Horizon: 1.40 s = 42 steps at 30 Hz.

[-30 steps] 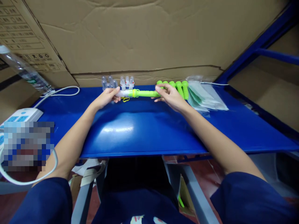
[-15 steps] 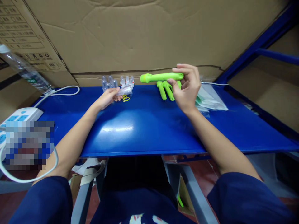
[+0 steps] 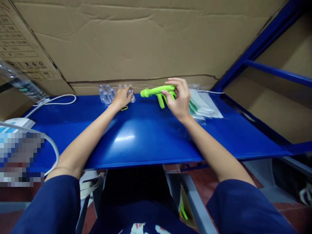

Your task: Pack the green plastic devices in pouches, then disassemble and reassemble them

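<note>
My right hand (image 3: 179, 99) pinches a bright green tube-shaped plastic piece (image 3: 156, 90) by its right end and holds it above the table. Behind and below it lie more green pieces of the same kind (image 3: 160, 101). At the back of the table, my left hand (image 3: 122, 97) has its fingers closed around a small clear plastic cup (image 3: 132, 97), among others largely hidden by the hand. Just left of it stand several clear cups (image 3: 107, 97). A yellow loop-shaped piece (image 3: 124, 108) lies in front of the left hand.
Flat clear bags with white and green contents (image 3: 207, 105) lie on the blue table (image 3: 151, 139), right of my right hand. A water bottle (image 3: 24, 86), white cable (image 3: 55, 146) and power strip (image 3: 17, 125) are at the left. A cardboard wall (image 3: 136, 45) closes the back.
My left hand has carried the clear cup back to the group by the cardboard, over the yellow piece. My right hand still holds the green piece, now slightly tilted. The view has shifted.
</note>
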Available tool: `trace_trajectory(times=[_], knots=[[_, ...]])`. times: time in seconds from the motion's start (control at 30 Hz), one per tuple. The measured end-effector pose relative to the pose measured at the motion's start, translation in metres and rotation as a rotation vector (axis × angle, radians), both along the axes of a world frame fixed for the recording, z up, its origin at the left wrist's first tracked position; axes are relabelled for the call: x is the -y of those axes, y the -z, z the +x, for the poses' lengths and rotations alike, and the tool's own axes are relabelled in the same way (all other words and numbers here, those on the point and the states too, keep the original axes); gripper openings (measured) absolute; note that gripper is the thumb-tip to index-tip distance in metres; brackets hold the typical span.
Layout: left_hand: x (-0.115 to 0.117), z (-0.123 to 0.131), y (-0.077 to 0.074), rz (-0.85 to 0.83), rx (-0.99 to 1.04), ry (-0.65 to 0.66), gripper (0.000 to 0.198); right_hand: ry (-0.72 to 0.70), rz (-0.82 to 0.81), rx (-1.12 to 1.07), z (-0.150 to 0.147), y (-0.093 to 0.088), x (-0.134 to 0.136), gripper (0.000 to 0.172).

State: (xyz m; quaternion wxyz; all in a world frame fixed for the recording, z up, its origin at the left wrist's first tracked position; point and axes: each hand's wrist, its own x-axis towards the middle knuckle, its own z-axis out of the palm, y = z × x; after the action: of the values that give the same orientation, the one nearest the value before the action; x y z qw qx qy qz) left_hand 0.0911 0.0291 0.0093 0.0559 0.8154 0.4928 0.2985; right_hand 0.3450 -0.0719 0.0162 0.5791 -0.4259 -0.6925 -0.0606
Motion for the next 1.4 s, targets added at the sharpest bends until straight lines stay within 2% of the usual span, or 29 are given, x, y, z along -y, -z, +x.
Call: trace_trajectory(times=[0.13,0.23,0.43,0.53,0.6,0.67,0.77,0.9,1.07,1.2,1.3,1.4], knots=[[0.000,0.009,-0.009,0.045,-0.227,0.006,0.043,0.001,-0.012,0.031,-0.001,0.000,0.002,0.037],[0.000,0.011,-0.014,0.078,-0.283,0.005,0.043,0.008,0.000,0.055,0.001,0.001,0.001,0.036],[0.010,0.001,-0.034,0.213,-0.167,0.035,0.043,0.036,0.020,0.082,0.003,0.000,-0.001,0.036],[0.028,-0.015,-0.046,0.313,-0.072,-0.015,0.049,0.033,0.028,0.067,0.003,0.000,-0.002,0.035],[0.037,-0.032,-0.050,0.319,-0.047,-0.067,0.053,0.028,0.023,0.066,0.002,0.001,-0.002,0.034],[0.042,-0.053,-0.049,0.274,-0.099,-0.076,0.053,0.020,0.011,0.078,0.002,0.003,-0.003,0.032],[0.043,-0.082,-0.039,0.159,-0.304,-0.015,0.049,0.010,-0.002,0.098,0.000,0.005,-0.005,0.028],[0.043,-0.101,-0.021,0.106,-0.410,-0.045,0.050,0.013,-0.004,0.120,-0.004,0.009,-0.007,0.024],[0.042,-0.102,-0.005,0.181,-0.343,-0.170,0.051,0.006,-0.012,0.131,-0.009,0.014,-0.008,0.022],[0.040,-0.104,-0.002,0.194,-0.267,-0.219,0.054,-0.024,-0.011,0.108,-0.011,0.015,-0.007,0.026],[0.046,-0.098,-0.003,0.215,-0.235,-0.186,0.055,-0.073,-0.034,-0.009,-0.015,0.014,-0.003,0.031],[0.059,-0.078,-0.003,0.198,-0.241,-0.060,0.053,-0.193,-0.145,-0.242,-0.024,0.012,0.001,0.038]])
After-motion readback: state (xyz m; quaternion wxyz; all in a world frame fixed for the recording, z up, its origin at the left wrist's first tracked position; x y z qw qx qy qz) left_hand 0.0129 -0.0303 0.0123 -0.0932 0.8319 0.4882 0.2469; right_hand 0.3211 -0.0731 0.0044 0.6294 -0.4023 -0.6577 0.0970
